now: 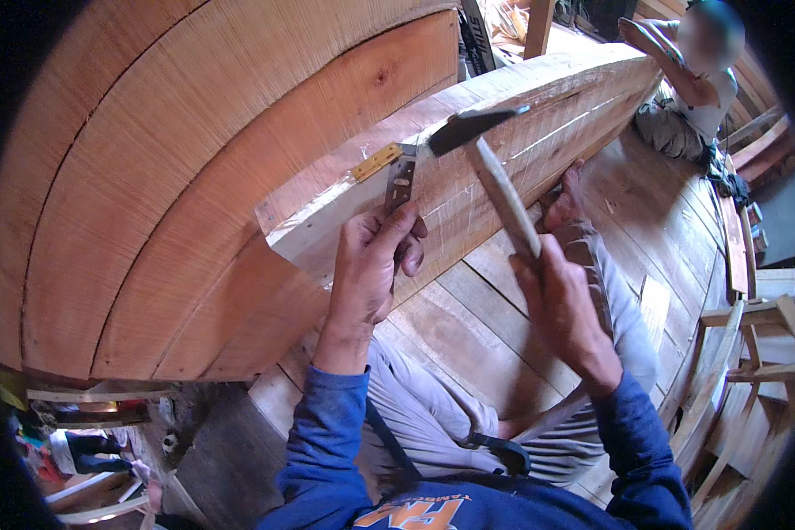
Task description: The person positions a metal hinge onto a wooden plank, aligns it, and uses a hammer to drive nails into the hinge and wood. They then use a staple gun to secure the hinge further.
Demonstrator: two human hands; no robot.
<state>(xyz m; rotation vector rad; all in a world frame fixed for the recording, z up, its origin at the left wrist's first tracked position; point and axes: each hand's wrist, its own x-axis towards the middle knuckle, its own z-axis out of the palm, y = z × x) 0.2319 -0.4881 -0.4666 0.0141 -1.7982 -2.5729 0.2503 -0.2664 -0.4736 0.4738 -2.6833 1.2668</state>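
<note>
My right hand (564, 305) is wrapped round the pale wooden handle of a hammer (505, 193), held at a slant. The hammer's dark head (468, 129) hovers close to the top edge of a long curved timber piece (486, 190). My left hand (371, 252) is closed, its thumb and fingers pinching the lower end of a dark metal strip with holes and slots (400, 181). The strip stands against the timber's side, just left of the hammer head. A yellow, brass-like plate (377, 163) lies along the timber's edge by the strip's upper end.
Curved wooden planking (177, 177) rises at the left. My crossed legs rest on a plank floor (468, 327). A person (693, 97) sits at the far end of the timber. Wooden framing (751, 353) stands at the right. Another person (84, 450) shows low at the left.
</note>
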